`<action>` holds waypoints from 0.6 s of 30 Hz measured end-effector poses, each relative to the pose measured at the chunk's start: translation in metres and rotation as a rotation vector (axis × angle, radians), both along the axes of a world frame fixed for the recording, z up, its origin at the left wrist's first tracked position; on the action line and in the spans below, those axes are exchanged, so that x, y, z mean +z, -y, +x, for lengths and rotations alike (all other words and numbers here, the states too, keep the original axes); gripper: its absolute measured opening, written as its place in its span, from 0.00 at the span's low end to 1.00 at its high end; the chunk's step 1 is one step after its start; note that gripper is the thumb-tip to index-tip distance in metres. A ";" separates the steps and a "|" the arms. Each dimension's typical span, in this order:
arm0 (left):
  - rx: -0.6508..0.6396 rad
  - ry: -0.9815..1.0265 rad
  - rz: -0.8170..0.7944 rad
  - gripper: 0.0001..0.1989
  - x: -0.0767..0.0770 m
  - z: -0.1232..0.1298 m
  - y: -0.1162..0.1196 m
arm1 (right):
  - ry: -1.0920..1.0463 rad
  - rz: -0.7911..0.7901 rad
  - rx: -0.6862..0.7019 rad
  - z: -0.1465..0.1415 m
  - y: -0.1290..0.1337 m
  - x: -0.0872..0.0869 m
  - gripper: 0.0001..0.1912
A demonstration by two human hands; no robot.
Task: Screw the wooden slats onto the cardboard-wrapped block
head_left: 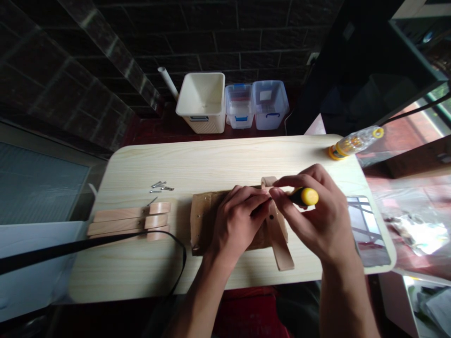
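Note:
My right hand [320, 211] grips a screwdriver [303, 196] with a black and yellow handle, its shaft hidden by my fingers. Under both hands lies a light wooden piece [282, 253] with a curved end at the top and a dark hole in its flat part. It rests across a brown cardboard block [201, 220]. My left hand [236, 213] lies over the cardboard, fingertips pinched together against the wooden piece, close to my right fingers. What they pinch is hidden.
At the left lie similar wooden pieces [116, 214], several screws [160, 185] and a black strap [88, 243]. A yellow-capped clear bottle-shaped container [354, 142] stands at the back right; a dark-screened tablet [369, 234] lies at the right edge. Bins [204, 112] stand behind the table [211, 157].

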State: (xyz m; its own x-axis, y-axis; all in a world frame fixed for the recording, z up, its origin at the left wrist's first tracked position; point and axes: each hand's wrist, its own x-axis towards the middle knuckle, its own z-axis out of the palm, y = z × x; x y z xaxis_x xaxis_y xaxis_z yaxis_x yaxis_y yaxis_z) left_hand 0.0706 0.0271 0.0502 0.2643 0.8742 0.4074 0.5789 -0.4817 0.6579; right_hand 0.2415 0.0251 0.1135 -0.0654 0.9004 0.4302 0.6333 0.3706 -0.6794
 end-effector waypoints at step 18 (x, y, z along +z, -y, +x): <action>0.032 -0.067 -0.008 0.06 0.003 0.001 -0.001 | -0.175 -0.171 0.216 -0.002 0.010 0.016 0.21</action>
